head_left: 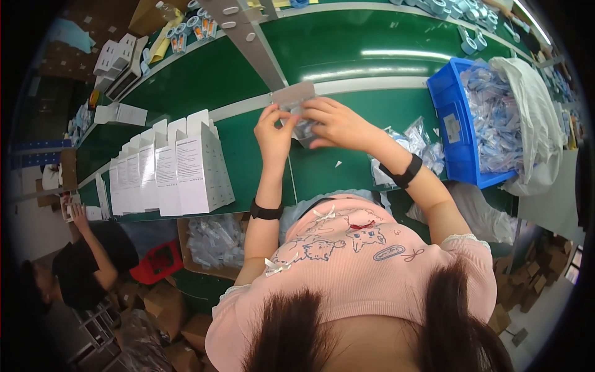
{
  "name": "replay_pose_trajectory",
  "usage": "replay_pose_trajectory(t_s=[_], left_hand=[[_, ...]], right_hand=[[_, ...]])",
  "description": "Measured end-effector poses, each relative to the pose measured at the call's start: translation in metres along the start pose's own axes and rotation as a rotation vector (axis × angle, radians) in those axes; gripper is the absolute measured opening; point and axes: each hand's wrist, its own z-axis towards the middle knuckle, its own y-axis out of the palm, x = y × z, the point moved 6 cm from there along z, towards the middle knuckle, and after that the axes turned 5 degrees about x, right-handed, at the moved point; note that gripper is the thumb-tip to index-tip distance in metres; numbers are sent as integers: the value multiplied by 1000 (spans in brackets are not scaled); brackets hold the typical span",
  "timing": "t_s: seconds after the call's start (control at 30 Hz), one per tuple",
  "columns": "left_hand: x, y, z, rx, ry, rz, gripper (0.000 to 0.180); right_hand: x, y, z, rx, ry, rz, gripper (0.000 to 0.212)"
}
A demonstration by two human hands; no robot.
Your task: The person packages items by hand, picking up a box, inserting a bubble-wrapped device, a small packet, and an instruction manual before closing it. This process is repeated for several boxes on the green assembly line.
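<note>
Head view: clear packet [296, 110] pinched between both hands' fingers [273, 121].

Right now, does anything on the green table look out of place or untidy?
Nothing is clearly damaged. Only a few clear packets lie loose on the green table beside the blue bin, not inside it.

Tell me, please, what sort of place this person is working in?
Most likely a factory packing line. Both hands, left hand and right hand, hold a small clear bag over a long green conveyor belt, beside rows of white cartons and a blue bin of bagged parts.
</note>
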Motion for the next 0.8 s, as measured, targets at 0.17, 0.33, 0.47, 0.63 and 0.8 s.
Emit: replay_pose_trajectory(t_s=[0.17,0.33,0.47,0.63,0.8], left_hand=[[-7,3,-6,-103,-170,-172,12],[26,-29,-1,-42,135,82,36],[43,-111,17,125,74,974,79],[-36,-162,0,-139,-413,1339,90],[-23,-136,0,-224,-244,1091,93]], right_hand=[[50,22,-41,392,418,238,81],[87,81,-44,175,710,709,90],[157,46,-23,428,741,666,86],[266,37,-3,635,830,434,87],[286,31,-22,636,891,297,86]])
